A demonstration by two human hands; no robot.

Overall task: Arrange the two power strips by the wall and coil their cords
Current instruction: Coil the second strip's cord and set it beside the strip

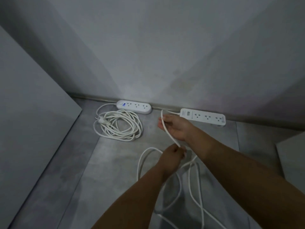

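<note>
A grey wall (165, 47) meets a grey tiled floor (102, 162) along a low skirting, and both power strips lie flat against that line, well apart. The left power strip (134, 106), rounded and showing a small blue light, has its cord finished: a loose round coil (120, 125) lies on the floor just in front of it, plug at the coil's left edge. The right power strip (203, 116), squarer and flatter, is the one in hand; its white cord (166, 129) leaves the strip's left end, rises in a short arc, crosses the right hand (175, 128) and runs down to the left hand (173, 154), then sprawls in wide crossing loops over the floor toward the person. The right hand's fingers curl around the cord, closed on it; the left hand's fingers pinch it at the lower end, though the dim light makes the exact grip hard to read. To coil well, each new loop should probably match the last in size, gathered into the right hand while the left feeds slack and untwists crossings before they tighten.
</note>
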